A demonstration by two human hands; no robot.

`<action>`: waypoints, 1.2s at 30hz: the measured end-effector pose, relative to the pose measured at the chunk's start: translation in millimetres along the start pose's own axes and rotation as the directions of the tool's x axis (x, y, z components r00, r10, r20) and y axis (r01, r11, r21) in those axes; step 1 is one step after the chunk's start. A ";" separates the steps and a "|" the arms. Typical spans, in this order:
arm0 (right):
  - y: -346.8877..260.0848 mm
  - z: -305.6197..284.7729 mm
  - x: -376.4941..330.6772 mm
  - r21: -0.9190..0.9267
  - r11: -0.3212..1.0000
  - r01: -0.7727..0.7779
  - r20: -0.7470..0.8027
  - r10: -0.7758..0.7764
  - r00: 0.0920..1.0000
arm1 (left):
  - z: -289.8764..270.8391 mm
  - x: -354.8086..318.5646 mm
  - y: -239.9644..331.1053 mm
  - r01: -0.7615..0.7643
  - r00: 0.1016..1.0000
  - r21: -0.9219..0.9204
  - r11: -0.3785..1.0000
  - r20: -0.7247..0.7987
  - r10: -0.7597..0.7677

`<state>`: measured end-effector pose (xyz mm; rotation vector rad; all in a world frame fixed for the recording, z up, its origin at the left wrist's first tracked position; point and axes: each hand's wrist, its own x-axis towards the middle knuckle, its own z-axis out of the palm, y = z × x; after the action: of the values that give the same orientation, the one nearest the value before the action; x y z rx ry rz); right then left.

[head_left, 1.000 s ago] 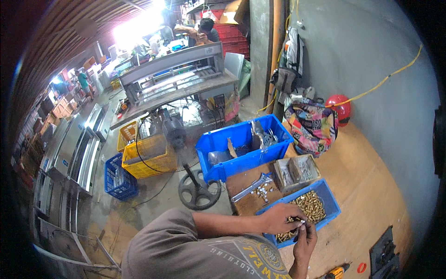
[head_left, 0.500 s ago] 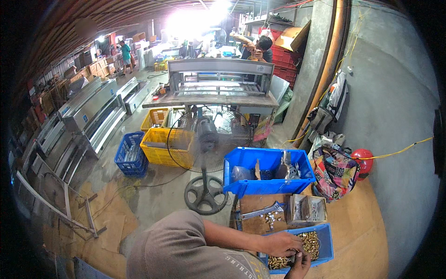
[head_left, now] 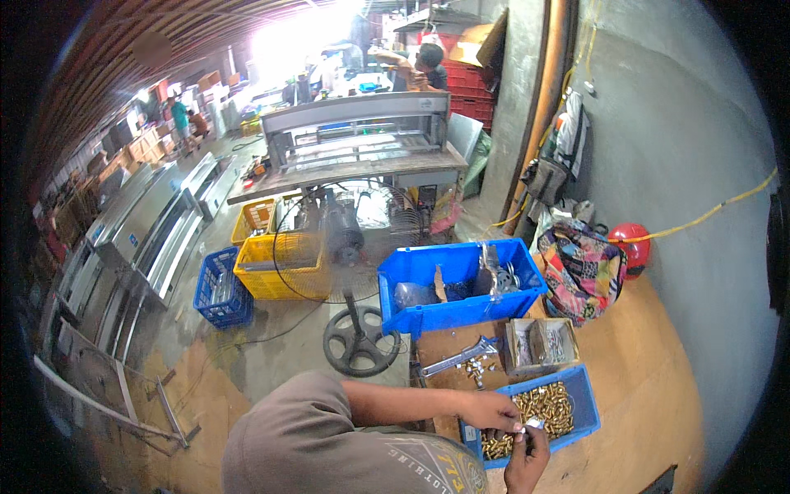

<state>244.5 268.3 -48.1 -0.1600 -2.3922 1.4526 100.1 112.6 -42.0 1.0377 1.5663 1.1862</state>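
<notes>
My left hand [head_left: 491, 410] reaches in from the left over a small blue bin [head_left: 586, 403] of brass fittings [head_left: 546, 407]. Beside it, lower down, my right hand [head_left: 527, 463] is closed too. The fingertips of both hands meet around a small whitish piece [head_left: 534, 424], whose exact kind I cannot make out. Just beyond the bin, an adjustable wrench [head_left: 455, 360] lies on a wooden board, with several small silvery and brass fittings [head_left: 476, 368] next to it. A divided wooden box [head_left: 541, 346] of small metal parts stands to their right.
A large blue bin [head_left: 461, 309] with bagged parts stands beyond the board. A pedestal fan [head_left: 346, 239], yellow crates [head_left: 280, 267] and a blue crate [head_left: 222, 288] are farther left. A patterned bag [head_left: 583, 272] and red round object [head_left: 630, 251] sit by the wall. Another person [head_left: 428, 70] works behind the bench.
The view has shifted, so the surroundings sit farther left and the hands higher. The whitish piece now shows between my fingertips, where before it was hidden.
</notes>
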 end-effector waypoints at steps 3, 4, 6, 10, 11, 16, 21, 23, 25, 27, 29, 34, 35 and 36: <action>-13.4 -3.4 7.0 -0.125 0.975 0.183 -0.029 -0.188 0.982 | 0.9 2.1 -3.7 -0.083 0.996 -0.119 0.989 0.016 0.086; -16.1 -4.7 9.4 -0.153 0.965 0.212 -0.017 -0.217 0.976 | -0.2 2.1 -3.4 -0.108 0.994 -0.108 0.988 -0.002 0.109; -20.0 -6.0 12.1 -0.104 0.984 0.147 -0.034 -0.151 0.988 | 0.8 1.2 -0.2 -0.169 0.984 -0.134 0.976 -0.081 0.159; -24.7 -1.8 18.1 -0.052 0.993 0.104 -0.087 -0.108 0.990 | 5.8 -2.2 9.7 -0.271 0.929 -0.095 0.958 -0.287 0.235; -26.5 0.3 18.2 -0.075 0.994 0.085 -0.110 -0.093 0.990 | 6.3 -3.9 10.9 -0.309 0.901 -0.092 0.946 -0.345 0.261; -36.9 5.9 12.7 0.033 0.999 0.013 -0.109 -0.009 0.994 | 5.0 -7.8 9.1 -0.208 0.886 -0.187 0.960 -0.452 0.104; -45.4 0.4 8.3 0.167 0.979 -0.117 -0.070 0.130 0.989 | 7.8 -6.3 11.4 -0.255 0.867 -0.208 0.944 -0.481 0.128; -46.7 0.1 7.0 0.175 0.980 -0.095 -0.062 0.108 0.992 | 8.9 -5.3 12.4 -0.252 0.871 -0.212 0.944 -0.475 0.126; -46.5 -0.3 4.8 0.188 0.978 -0.088 -0.056 0.101 0.993 | 10.5 -2.3 12.0 -0.273 0.870 -0.216 0.937 -0.471 0.145; -45.6 -1.3 2.2 0.208 0.973 -0.098 -0.053 0.112 0.992 | 14.7 2.0 10.2 -0.315 0.865 -0.221 0.923 -0.468 0.183; -44.2 -2.5 2.3 0.254 0.963 -0.087 -0.035 0.099 0.994 | 19.9 4.4 7.5 -0.323 0.895 -0.432 0.842 -0.428 0.124; -45.4 -6.7 3.8 0.247 0.967 -0.068 0.025 0.064 0.998 | 19.5 6.2 4.7 -0.345 0.884 -0.303 0.889 -0.423 0.199; -46.7 -7.9 2.4 0.257 0.962 -0.088 0.038 0.081 0.996 | 18.2 6.1 5.3 -0.326 0.882 -0.266 0.907 -0.430 0.191; -47.9 -9.1 0.4 0.279 0.952 -0.123 0.062 0.110 0.992 | 17.1 6.1 6.3 -0.308 0.879 -0.228 0.923 -0.440 0.185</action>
<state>250.9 253.4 -2.1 -0.2019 -2.2101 1.8531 115.7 123.6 -39.3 0.8430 1.5289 1.8550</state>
